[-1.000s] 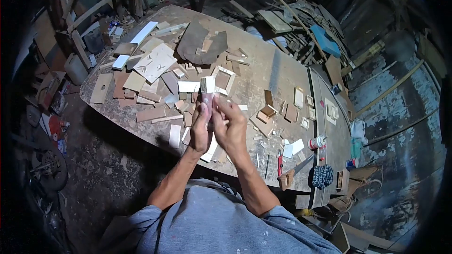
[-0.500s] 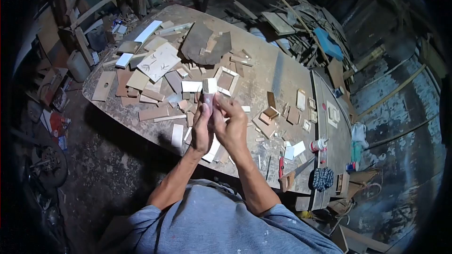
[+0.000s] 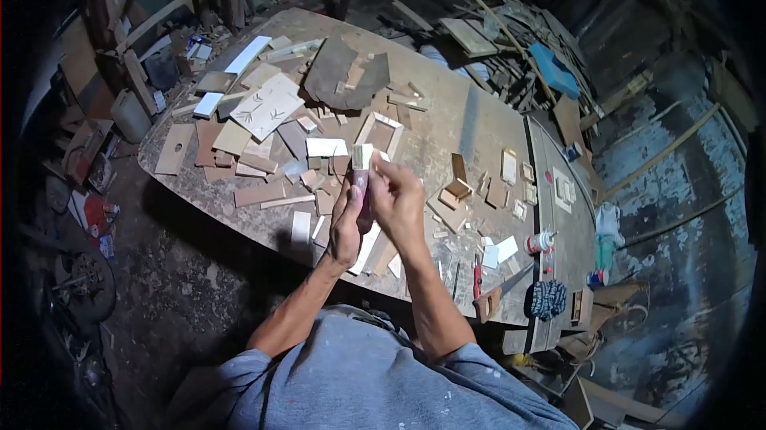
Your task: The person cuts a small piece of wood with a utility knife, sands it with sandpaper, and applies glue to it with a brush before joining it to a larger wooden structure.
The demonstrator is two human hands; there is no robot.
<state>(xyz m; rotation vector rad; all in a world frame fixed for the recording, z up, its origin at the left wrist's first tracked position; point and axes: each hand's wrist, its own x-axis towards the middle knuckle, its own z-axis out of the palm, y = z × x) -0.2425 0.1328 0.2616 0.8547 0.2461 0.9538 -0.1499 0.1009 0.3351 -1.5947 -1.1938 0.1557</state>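
Note:
In front of my chest, over the near part of the workbench (image 3: 447, 119), my left hand (image 3: 346, 229) is closed around a narrow purplish-pink strip (image 3: 359, 185), held upright. A small pale wooden piece (image 3: 362, 156) sits at the strip's top end. My right hand (image 3: 397, 205) has its fingers bent together, the tips pinching at the right side of the pale piece. Its palm side is hidden. Just behind both hands lie a white rectangular piece (image 3: 325, 147) and an open wooden frame (image 3: 383, 135).
Wood scraps and a carved board (image 3: 267, 107) cover the bench's left side. On the right are a handsaw (image 3: 488, 302), a glue bottle (image 3: 539, 242), small wooden frames (image 3: 509, 167) and a knitted dark cap (image 3: 548, 298). A scrap pile (image 3: 519, 31) stands behind.
My right fingers have drawn in and curled closer to the pale piece. The held pieces have shifted slightly right and down in view.

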